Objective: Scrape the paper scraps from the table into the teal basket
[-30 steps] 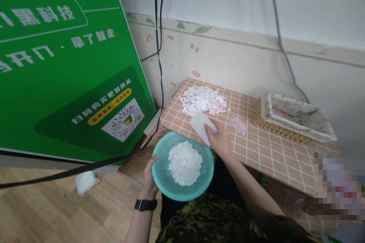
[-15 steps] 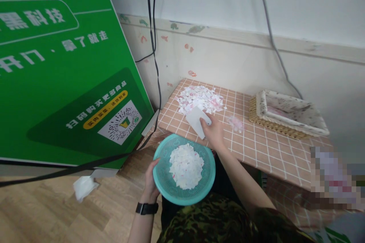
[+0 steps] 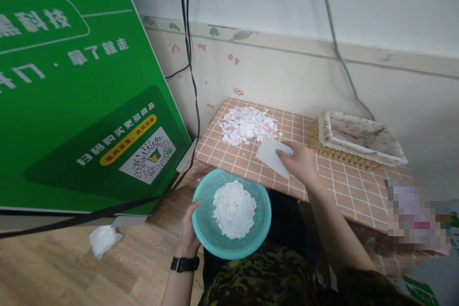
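Observation:
My left hand (image 3: 189, 230) is closed on the left rim of a round turquoise colander (image 3: 266, 222). Inside the colander lies a heap of small white paper scraps (image 3: 234, 210), a few with pink marks. In my right hand (image 3: 301, 161) is a flat white plastic scraper (image 3: 270, 154), pinched between thumb and fingers over the table. Behind the scraper's upper left edge, a loose pile of white and pink paper scraps (image 3: 247, 125) covers part of the checked tablecloth (image 3: 233, 160).
A cloth-lined wicker basket (image 3: 358, 160) stands on the table's right side, against the wall. Farther right is a blurred patch (image 3: 412, 215). A green printed panel (image 3: 89, 86) rises at left, with black cords (image 3: 193, 91) hanging beside it. White plastic (image 3: 103, 240) lies on the floor.
My right hand has moved the scraper rightward across the table, away from the large pile; the small pinkish scraps there are now hidden. My left hand and the colander stay put.

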The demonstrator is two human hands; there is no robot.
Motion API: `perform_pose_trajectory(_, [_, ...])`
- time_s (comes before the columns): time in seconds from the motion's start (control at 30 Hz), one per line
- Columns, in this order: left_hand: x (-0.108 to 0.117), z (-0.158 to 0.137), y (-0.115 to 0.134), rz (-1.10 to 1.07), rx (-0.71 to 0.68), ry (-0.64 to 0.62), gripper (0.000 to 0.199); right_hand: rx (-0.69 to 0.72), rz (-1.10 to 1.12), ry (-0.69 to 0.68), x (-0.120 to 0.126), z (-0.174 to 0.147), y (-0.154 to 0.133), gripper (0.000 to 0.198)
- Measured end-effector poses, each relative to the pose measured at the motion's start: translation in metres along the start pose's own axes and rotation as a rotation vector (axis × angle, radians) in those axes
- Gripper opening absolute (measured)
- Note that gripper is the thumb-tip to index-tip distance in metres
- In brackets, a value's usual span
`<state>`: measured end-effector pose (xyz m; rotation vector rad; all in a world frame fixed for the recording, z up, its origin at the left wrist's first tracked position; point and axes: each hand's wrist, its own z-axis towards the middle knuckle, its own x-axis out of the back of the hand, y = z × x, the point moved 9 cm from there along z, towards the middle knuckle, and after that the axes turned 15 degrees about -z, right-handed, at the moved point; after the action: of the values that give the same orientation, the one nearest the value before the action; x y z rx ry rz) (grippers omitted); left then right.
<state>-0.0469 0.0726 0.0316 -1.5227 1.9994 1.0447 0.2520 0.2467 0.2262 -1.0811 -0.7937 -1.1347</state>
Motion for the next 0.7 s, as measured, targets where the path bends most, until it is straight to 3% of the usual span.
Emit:
perform_pose_trajectory(0.17, [0.000, 0.003, -0.006, 0.013, 0.028, 0.005, 0.013, -0.047, 0.012, 0.066, 0.012, 0.000, 0.020, 0.035])
perform_pose_trajectory(0.27, [-0.003, 0.003, -0.007, 0.016, 0.012, -0.008, 0.013, -0.030, 0.163, 0.079, 0.003, -0.004, 0.015, 0.037])
perform_pose_trajectory(0.37, [-0.004, 0.003, -0.006, 0.021, -0.010, -0.002, 0.011, -0.002, 0.279, 0.001, -0.014, -0.008, 0.015, 0.034])
perform_pose_trajectory(0.53, [-0.004, 0.003, -0.009, 0.023, -0.001, -0.001, 0.010, -0.087, 0.437, 0.004, -0.018, -0.012, 0.049, 0.039])
perform_pose_trajectory(0.7, [-0.010, 0.004, -0.020, 0.015, 0.075, -0.046, 0.017, -0.027, 0.381, 0.026, -0.016, -0.020, 0.045, 0.032])
